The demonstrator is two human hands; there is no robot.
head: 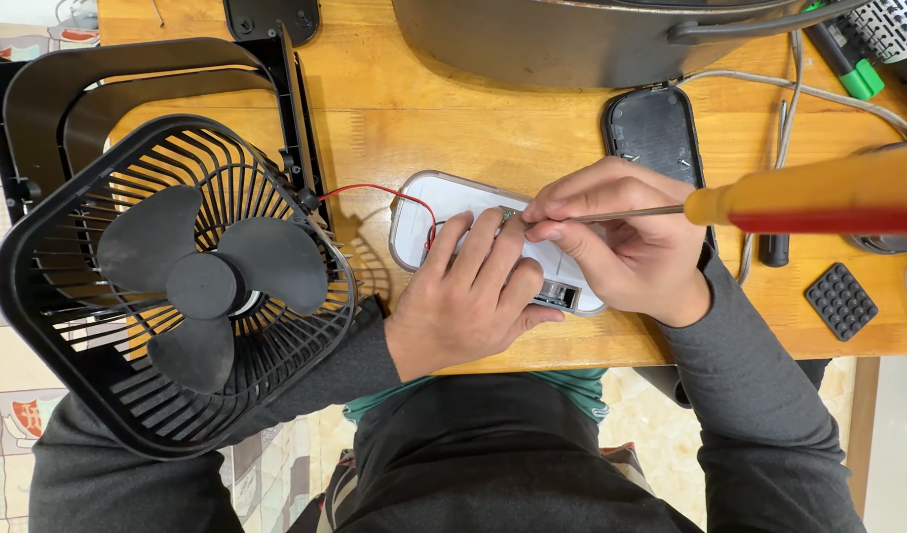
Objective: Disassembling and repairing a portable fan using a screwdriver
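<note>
My left hand [473,296] is pressing the white oval plastic housing [444,202] flat near the wooden table's [444,118] front edge while my right hand [621,242], clamped on the yellow-and-red-handled screwdriver [809,192], is working its tip at a small board inside, calling for steady aim.

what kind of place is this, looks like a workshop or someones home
Probably a home repair spot rather than a proper workshop: a wooden tabletop over patterned floor tiles, a black plastic desk fan pulled apart, and a yellow-and-red-handled screwdriver worked into a white rounded casing by the right hand.
</note>
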